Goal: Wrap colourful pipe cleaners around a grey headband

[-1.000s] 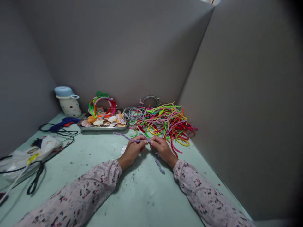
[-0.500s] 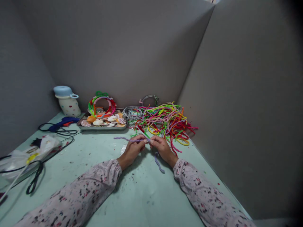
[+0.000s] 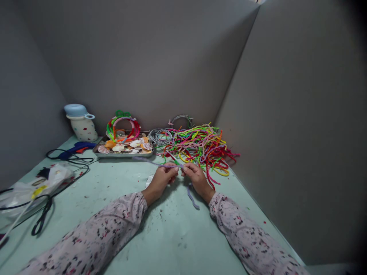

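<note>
My left hand [image 3: 163,177] and my right hand [image 3: 195,176] meet near the middle of the table, fingertips pinched almost together. Between them runs a fuzzy purple pipe cleaner [image 3: 168,165]; its free end sticks out to the left past my left hand. My right thumb and fingers grip it close to my left fingertips. A second purple length [image 3: 192,198] lies below my right hand; whether it joins the held one is hidden. Just behind my fingers a thin pale strand slants up to the left, partly covered.
A heap of coloured pipe cleaners [image 3: 203,143] lies behind my right hand, beside a grey wire coil [image 3: 162,136]. Left of it stand a metal tray [image 3: 126,155] of shells with wrapped rings [image 3: 137,128] and a bottle [image 3: 83,128]. A blue tool [image 3: 69,152], cables and a plastic bag [image 3: 59,175] lie left.
The pipe cleaner's free left end has swung up and away toward the tray. My left fingers have shifted slightly along it; my right hand stays nearly in place.
</note>
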{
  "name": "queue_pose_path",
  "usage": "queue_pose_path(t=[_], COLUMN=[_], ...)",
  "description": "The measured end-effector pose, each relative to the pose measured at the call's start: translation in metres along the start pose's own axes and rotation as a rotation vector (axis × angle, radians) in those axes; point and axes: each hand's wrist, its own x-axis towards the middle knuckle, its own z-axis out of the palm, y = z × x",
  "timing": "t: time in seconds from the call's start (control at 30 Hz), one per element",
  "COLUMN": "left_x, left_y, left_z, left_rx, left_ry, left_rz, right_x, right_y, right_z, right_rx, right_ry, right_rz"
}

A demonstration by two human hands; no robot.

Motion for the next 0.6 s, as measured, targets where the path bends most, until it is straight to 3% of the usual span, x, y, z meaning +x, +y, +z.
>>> queue_pose_path(t=[0.07,0.27,0.6], left_x=[0.0011,-0.0032,-0.0004], left_y=[-0.0034,-0.0044,-0.0005], left_z=[-0.001,-0.0017,-0.0001], left_rx=[-0.025,-0.024,0.024], left_ry=[0.016,-0.102,0.091], left_rz=[-0.032,-0.04,-0.009], right_x=[0.0007,0.0023,-0.0013], right_y=[0.0007,0.0062,-0.001], right_z=[0.0,0.0001,0.0038], right_rx=[0.007,-0.028,-0.208], right_ry=[0.038,0.058,0.018], right_rz=[-0.013,-0.024,-0.042])
